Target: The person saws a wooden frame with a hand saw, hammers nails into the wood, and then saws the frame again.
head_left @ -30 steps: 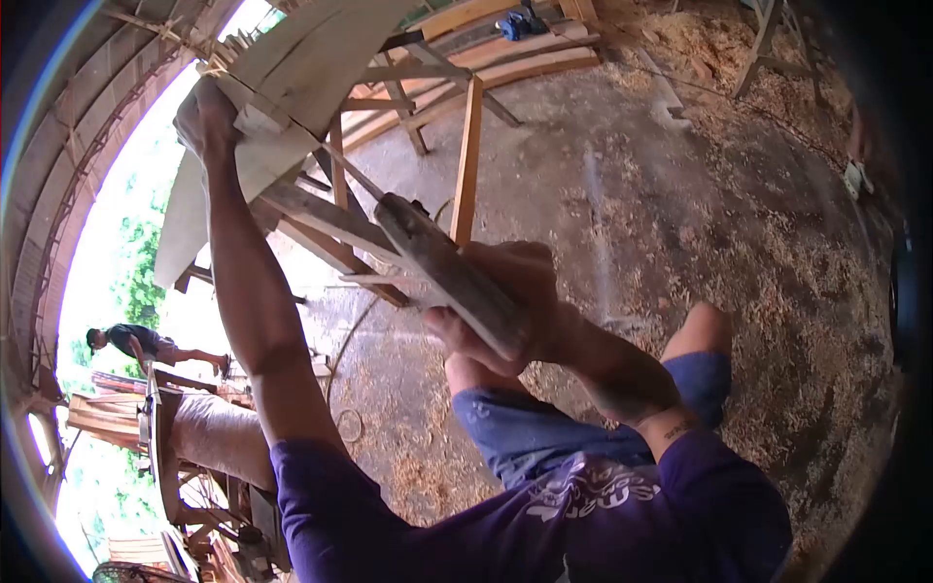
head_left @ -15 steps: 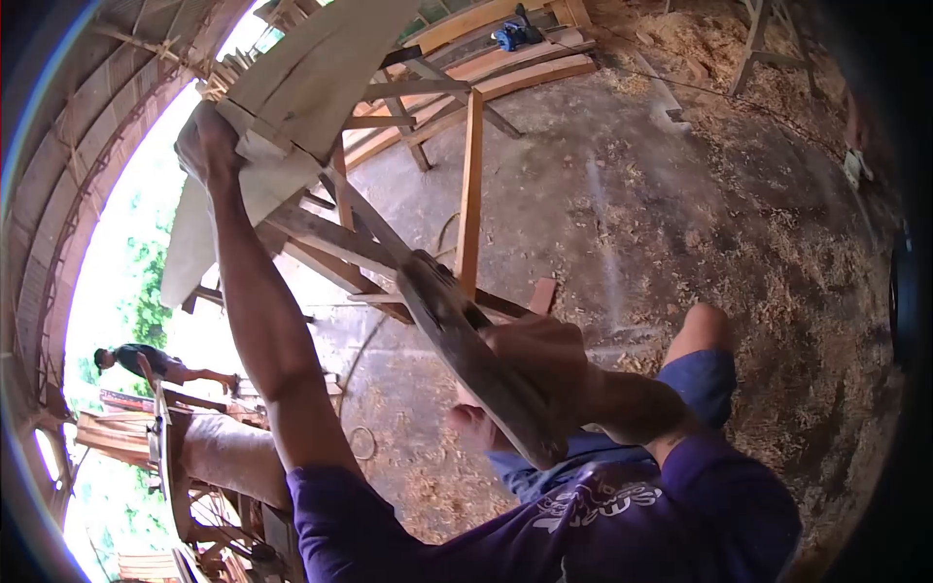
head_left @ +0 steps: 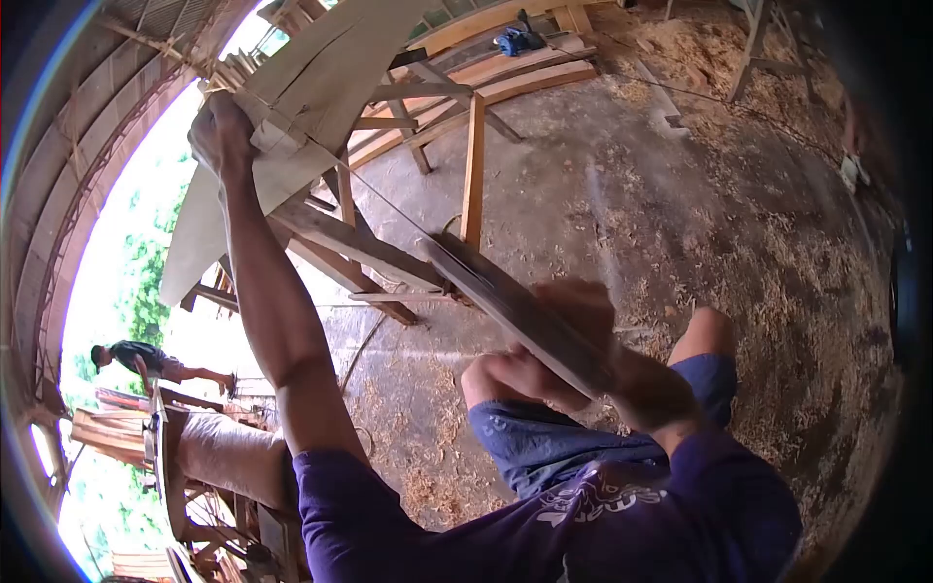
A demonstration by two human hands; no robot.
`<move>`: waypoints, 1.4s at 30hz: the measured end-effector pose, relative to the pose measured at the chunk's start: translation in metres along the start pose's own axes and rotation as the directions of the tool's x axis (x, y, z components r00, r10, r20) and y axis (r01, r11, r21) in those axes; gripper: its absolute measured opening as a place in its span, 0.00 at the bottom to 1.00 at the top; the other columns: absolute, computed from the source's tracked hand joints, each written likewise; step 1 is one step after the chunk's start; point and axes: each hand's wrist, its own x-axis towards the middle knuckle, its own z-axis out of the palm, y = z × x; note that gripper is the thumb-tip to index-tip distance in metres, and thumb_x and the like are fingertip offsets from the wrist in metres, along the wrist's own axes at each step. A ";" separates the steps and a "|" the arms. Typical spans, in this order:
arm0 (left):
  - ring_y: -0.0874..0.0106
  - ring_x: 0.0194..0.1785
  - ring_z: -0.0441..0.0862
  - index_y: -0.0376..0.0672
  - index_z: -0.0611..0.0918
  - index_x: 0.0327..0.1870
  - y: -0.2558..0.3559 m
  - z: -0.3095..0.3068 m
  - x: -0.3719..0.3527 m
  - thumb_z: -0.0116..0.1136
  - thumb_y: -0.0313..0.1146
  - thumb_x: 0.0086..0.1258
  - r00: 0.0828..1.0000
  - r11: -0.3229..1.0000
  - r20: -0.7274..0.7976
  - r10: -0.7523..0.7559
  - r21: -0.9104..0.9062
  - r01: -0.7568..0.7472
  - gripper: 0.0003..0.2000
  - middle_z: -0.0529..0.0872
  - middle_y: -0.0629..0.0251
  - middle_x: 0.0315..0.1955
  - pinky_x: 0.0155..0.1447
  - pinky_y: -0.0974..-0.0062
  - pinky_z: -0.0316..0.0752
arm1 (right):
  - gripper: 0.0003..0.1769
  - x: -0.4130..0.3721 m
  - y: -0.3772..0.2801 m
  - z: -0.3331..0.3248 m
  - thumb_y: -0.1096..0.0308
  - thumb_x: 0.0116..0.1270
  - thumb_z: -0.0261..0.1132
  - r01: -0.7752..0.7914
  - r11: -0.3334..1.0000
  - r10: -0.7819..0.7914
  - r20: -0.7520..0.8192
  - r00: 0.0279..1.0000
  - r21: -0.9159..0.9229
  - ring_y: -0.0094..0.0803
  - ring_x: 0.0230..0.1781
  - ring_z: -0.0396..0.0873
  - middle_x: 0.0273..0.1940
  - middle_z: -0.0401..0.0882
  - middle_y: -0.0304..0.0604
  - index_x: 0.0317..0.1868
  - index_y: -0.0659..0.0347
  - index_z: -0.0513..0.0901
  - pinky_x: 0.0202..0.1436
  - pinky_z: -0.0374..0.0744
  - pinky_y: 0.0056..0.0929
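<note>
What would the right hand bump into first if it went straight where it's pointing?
Probably the big thin board, which the saw in the right hand reaches; the stand's beams look lower, but depth is unclear.

Blurred right hand, pale panel cropped at top

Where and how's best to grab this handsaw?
I'd take the handsaw by its thick handle, coming in from your body's side, as the right hand does. That end points toward you; the thin blade runs away to the pale board.
</note>
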 end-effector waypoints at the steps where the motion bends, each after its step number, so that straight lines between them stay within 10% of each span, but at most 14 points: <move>1: 0.59 0.30 0.79 0.33 0.81 0.24 0.001 -0.001 0.003 0.43 0.50 0.63 1.000 0.999 -0.005 0.013 -0.050 -0.014 0.25 0.83 0.50 0.22 0.42 0.59 0.71 | 0.26 0.022 -0.006 0.003 0.66 0.58 0.69 -0.035 0.999 0.035 -0.020 0.999 0.006 0.30 0.16 0.75 0.26 0.77 0.44 0.55 0.71 0.78 0.19 0.74 0.30; 5: 0.58 0.27 0.78 0.33 0.83 0.28 0.025 -0.017 -0.007 0.44 0.49 0.64 0.981 0.988 0.126 -0.144 -0.036 0.150 0.24 0.83 0.49 0.21 0.39 0.58 0.70 | 0.22 0.024 -0.041 -0.036 0.70 0.58 0.68 -0.251 0.962 0.240 0.103 0.965 0.105 0.27 0.21 0.76 0.29 0.77 0.41 0.52 0.71 0.79 0.22 0.75 0.28; 7: 0.58 0.27 0.78 0.33 0.83 0.28 0.029 -0.016 -0.008 0.45 0.48 0.63 0.990 0.949 0.000 -0.142 -0.284 0.136 0.23 0.83 0.48 0.22 0.39 0.58 0.71 | 0.09 0.030 -0.086 -0.084 0.68 0.54 0.69 -0.822 0.482 0.648 0.508 0.567 0.304 0.29 0.26 0.75 0.25 0.72 0.36 0.28 0.60 0.77 0.35 0.75 0.27; 11: 0.56 0.27 0.77 0.35 0.83 0.28 0.053 -0.030 -0.012 0.47 0.46 0.60 0.971 0.943 0.044 -0.237 -0.229 0.240 0.21 0.82 0.46 0.22 0.39 0.60 0.72 | 0.12 -0.047 -0.095 -0.106 0.75 0.44 0.69 -0.382 0.740 0.358 0.157 0.920 0.554 0.27 0.18 0.71 0.24 0.73 0.37 0.29 0.60 0.75 0.28 0.73 0.23; 16: 0.51 0.36 0.80 0.37 0.84 0.30 0.062 -0.033 -0.013 0.48 0.48 0.59 0.966 0.934 0.055 -0.251 -0.248 0.257 0.21 0.84 0.47 0.31 0.44 0.57 0.72 | 0.37 0.017 -0.063 -0.076 0.54 0.45 0.77 -0.044 0.803 0.391 0.468 0.792 -0.595 0.25 0.27 0.75 0.38 0.82 0.42 0.55 0.64 0.77 0.28 0.73 0.29; 21: 0.62 0.29 0.79 0.37 0.84 0.29 0.048 -0.019 -0.012 0.49 0.50 0.62 0.979 0.961 -0.043 -0.197 -0.209 0.184 0.22 0.83 0.57 0.21 0.41 0.64 0.72 | 0.14 0.117 -0.009 -0.019 0.64 0.67 0.66 -0.623 0.656 0.559 0.280 0.780 0.425 0.20 0.21 0.75 0.36 0.82 0.43 0.26 0.64 0.80 0.18 0.69 0.20; 26: 0.56 0.33 0.83 0.38 0.85 0.33 0.027 -0.013 0.002 0.47 0.52 0.63 0.984 0.976 0.026 -0.174 -0.131 0.176 0.24 0.86 0.51 0.26 0.42 0.60 0.75 | 0.07 0.107 -0.060 -0.076 0.71 0.66 0.63 -0.779 0.267 0.567 0.561 0.603 0.568 0.23 0.25 0.74 0.24 0.73 0.35 0.35 0.58 0.71 0.36 0.74 0.29; 33: 0.54 0.30 0.82 0.31 0.84 0.28 0.062 -0.020 -0.008 0.53 0.41 0.71 0.925 0.890 -0.338 0.175 -0.346 -0.295 0.19 0.83 0.47 0.22 0.40 0.55 0.72 | 0.11 0.057 -0.069 -0.063 0.71 0.63 0.65 -0.573 0.483 0.603 0.223 0.766 0.662 0.26 0.26 0.70 0.24 0.68 0.32 0.34 0.53 0.68 0.35 0.71 0.30; 35: 0.58 0.30 0.82 0.31 0.84 0.30 0.069 -0.024 -0.012 0.54 0.40 0.70 0.996 0.888 -0.091 -0.005 -0.458 -0.038 0.18 0.83 0.48 0.22 0.39 0.57 0.72 | 0.08 0.041 -0.058 -0.034 0.72 0.64 0.64 -0.612 0.773 0.571 0.236 0.786 0.166 0.22 0.25 0.71 0.25 0.70 0.32 0.35 0.53 0.71 0.31 0.72 0.26; 36: 0.68 0.32 0.81 0.35 0.86 0.32 0.073 -0.028 -0.010 0.55 0.40 0.70 0.963 0.877 0.143 -0.228 -0.399 0.267 0.16 0.84 0.56 0.24 0.39 0.64 0.71 | 0.06 0.035 -0.054 -0.023 0.73 0.64 0.63 -0.585 0.703 0.549 0.214 0.808 0.404 0.22 0.25 0.71 0.25 0.71 0.32 0.36 0.55 0.73 0.29 0.72 0.26; 39: 0.53 0.30 0.83 0.38 0.87 0.37 0.032 -0.008 0.003 0.49 0.56 0.60 0.986 0.987 -0.046 -0.162 0.019 0.163 0.27 0.86 0.49 0.28 0.40 0.56 0.76 | 0.02 0.018 -0.029 -0.021 0.73 0.63 0.62 -0.527 0.537 0.519 0.234 0.822 0.659 0.22 0.22 0.70 0.26 0.73 0.34 0.35 0.61 0.77 0.25 0.71 0.25; 40: 0.53 0.30 0.83 0.38 0.87 0.37 0.029 -0.008 -0.001 0.49 0.56 0.60 0.988 0.989 -0.033 -0.148 0.021 0.148 0.27 0.86 0.49 0.28 0.40 0.56 0.76 | 0.02 0.009 -0.026 -0.018 0.73 0.62 0.63 -0.438 0.849 0.421 0.123 0.899 0.296 0.21 0.20 0.68 0.27 0.73 0.35 0.33 0.62 0.79 0.24 0.69 0.25; 41: 0.54 0.29 0.83 0.39 0.87 0.38 0.032 -0.013 -0.005 0.49 0.56 0.59 0.980 0.973 -0.003 -0.201 -0.113 0.199 0.27 0.86 0.50 0.28 0.40 0.55 0.76 | 0.04 0.002 -0.046 -0.021 0.73 0.61 0.65 -0.703 0.492 0.694 0.255 0.673 0.514 0.22 0.19 0.70 0.27 0.74 0.36 0.31 0.63 0.78 0.22 0.69 0.25; 42: 0.54 0.29 0.83 0.39 0.87 0.39 0.036 -0.016 -0.006 0.50 0.56 0.58 0.970 0.939 0.036 -0.239 -0.245 0.240 0.26 0.86 0.50 0.28 0.40 0.55 0.76 | 0.04 0.006 -0.042 -0.021 0.73 0.61 0.66 -0.599 0.655 0.582 0.199 0.789 0.461 0.23 0.18 0.71 0.26 0.75 0.38 0.33 0.64 0.79 0.21 0.69 0.25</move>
